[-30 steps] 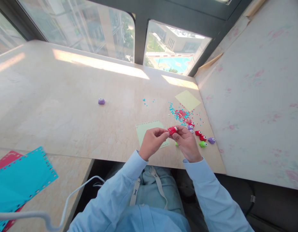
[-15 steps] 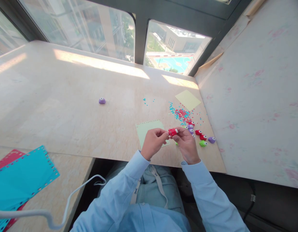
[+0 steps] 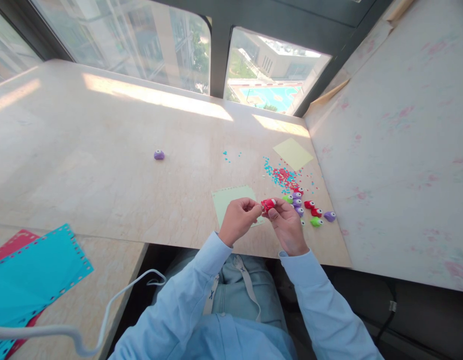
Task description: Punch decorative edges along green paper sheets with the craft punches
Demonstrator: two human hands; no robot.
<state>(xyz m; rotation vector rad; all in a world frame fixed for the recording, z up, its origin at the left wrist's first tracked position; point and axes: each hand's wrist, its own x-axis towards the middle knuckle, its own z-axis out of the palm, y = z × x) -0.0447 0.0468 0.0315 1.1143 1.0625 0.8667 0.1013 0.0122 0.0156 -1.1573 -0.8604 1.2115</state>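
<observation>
A small red paper punch (image 3: 269,203) is held between both my hands above the table's near edge. My right hand (image 3: 287,225) pinches it from the right, fingers curled round it. My left hand (image 3: 237,220) is closed in a pinch at its left end, above a pale green paper sheet (image 3: 231,199). Just right of my hands lie several small punches, red (image 3: 309,204), purple (image 3: 329,216) and green (image 3: 316,221).
Scattered red and cyan paper bits (image 3: 282,176) lie beyond the punches, with a yellow sheet (image 3: 293,153) farther back. A lone purple punch (image 3: 159,155) sits mid-table. Cyan perforated paper (image 3: 32,272) over red paper lies at the lower left. A white cable (image 3: 104,310) crosses below.
Both hands with the red punch have stayed nearly in place; the view shifted slightly. A green punch now shows beyond my right hand.
</observation>
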